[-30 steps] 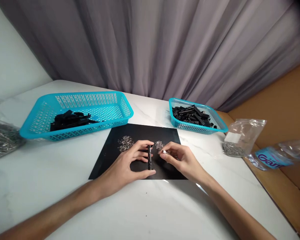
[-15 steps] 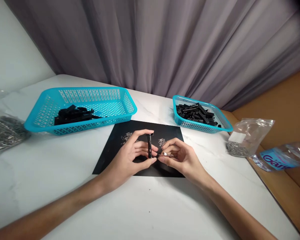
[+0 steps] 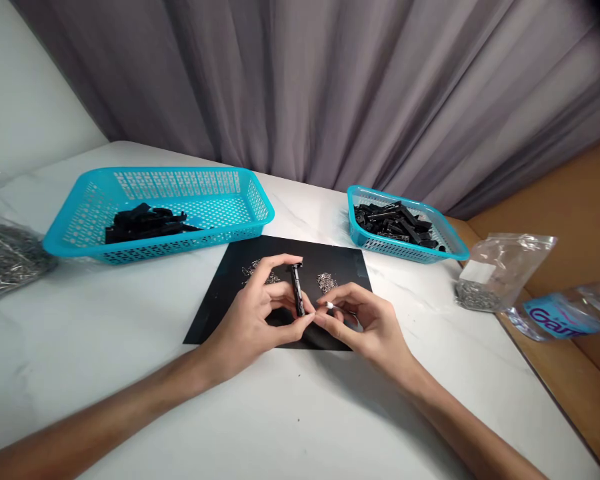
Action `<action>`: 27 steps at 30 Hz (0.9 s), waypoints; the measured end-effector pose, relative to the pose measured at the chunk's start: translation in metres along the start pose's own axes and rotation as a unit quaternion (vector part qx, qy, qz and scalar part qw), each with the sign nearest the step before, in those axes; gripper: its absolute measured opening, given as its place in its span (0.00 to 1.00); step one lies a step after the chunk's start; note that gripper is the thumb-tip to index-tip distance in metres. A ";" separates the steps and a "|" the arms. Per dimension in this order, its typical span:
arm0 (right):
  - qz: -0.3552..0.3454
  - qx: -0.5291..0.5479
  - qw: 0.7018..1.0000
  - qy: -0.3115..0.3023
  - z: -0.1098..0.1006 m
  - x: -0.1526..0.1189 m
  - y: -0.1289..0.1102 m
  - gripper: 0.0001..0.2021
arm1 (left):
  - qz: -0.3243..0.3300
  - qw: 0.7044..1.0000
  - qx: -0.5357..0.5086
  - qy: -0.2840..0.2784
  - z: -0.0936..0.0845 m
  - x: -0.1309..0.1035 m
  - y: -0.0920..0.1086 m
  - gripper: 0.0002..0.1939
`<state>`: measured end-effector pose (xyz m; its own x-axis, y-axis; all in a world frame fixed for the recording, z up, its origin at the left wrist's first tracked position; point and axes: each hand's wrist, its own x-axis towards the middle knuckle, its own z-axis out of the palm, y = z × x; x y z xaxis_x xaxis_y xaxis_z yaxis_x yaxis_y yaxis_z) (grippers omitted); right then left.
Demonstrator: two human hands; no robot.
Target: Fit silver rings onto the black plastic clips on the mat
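Black plastic part (image 3: 297,290) now leans, top leftward; right hand (image 3: 375,321) has closed in to thumb of left hand (image 3: 255,317). White tabletop (image 3: 300,400) extends nearside of black mat's (image 3: 214,307) edge. Left hand grips part end-to-end, index above, thumb below, over mat; right hand, fingers curled, grasps slim white-ended tool (image 3: 329,305).

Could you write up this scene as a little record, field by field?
Left hand: holds black part, slightly tilted
Right hand: holds white-tipped item
Mat: black, below both hands
On mat: left pile, right pile, both metal bits
Left basket: blue, black parts inside
Right basket: blue, black parts inside
Left bag: metal bits
Right bag: metal bits
Bottle: clear, far right
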<state>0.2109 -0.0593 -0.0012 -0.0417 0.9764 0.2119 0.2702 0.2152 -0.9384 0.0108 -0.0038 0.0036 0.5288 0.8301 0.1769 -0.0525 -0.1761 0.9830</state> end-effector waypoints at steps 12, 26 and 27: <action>-0.108 -0.118 0.981 0.113 0.020 -0.012 -0.006 0.05 | 0.016 0.998 -0.051 0.011 -0.001 -0.003 0.000 0.33; -0.193 -0.318 0.926 0.065 -0.004 0.004 0.008 0.05 | 0.007 0.949 0.307 -0.074 -0.010 0.001 -0.009 0.30; -0.191 -0.325 0.924 0.062 -0.004 0.004 0.009 0.05 | 0.008 0.948 0.308 -0.074 -0.010 0.001 -0.009 0.29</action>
<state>0.2167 -0.0532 -0.0075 -0.1544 0.8129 0.5615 0.7812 0.4484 -0.4343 0.0038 0.0040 -0.0043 0.6479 0.7494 0.1367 0.4204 -0.5014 0.7562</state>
